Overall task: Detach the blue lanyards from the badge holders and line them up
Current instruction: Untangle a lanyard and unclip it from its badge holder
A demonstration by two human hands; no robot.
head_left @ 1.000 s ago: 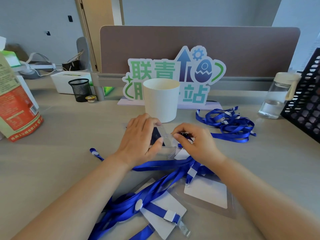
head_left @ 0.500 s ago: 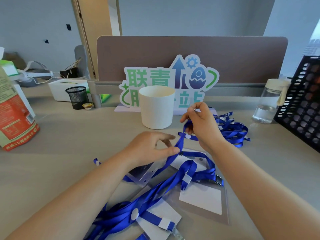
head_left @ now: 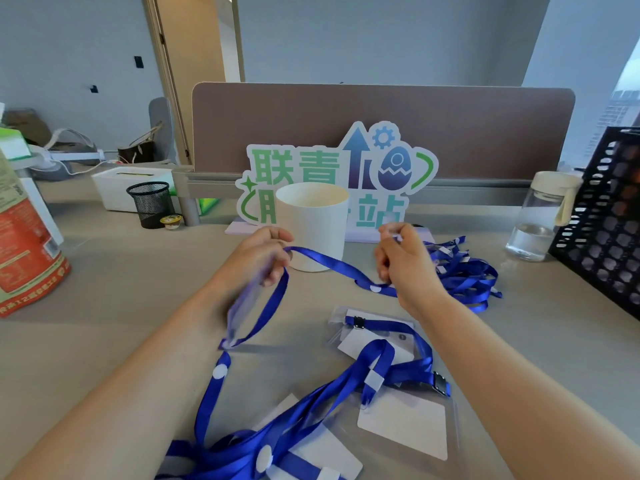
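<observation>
The left hand [head_left: 258, 263] has its fingers curled round a blue ribbon lanyard [head_left: 332, 263]. The right hand [head_left: 407, 268] grips the strap's other stretch, though blur hides the exact pinch. The strap hangs between the 2 hands, above the grey desk [head_left: 121, 306] and in front of a white paper cup [head_left: 313, 220]. A heap of blue lanyards [head_left: 467, 275] lies just beyond the right hand. Clear plastic badge holders [head_left: 405, 422] lie nearer the person, with more blue straps across them.
</observation>
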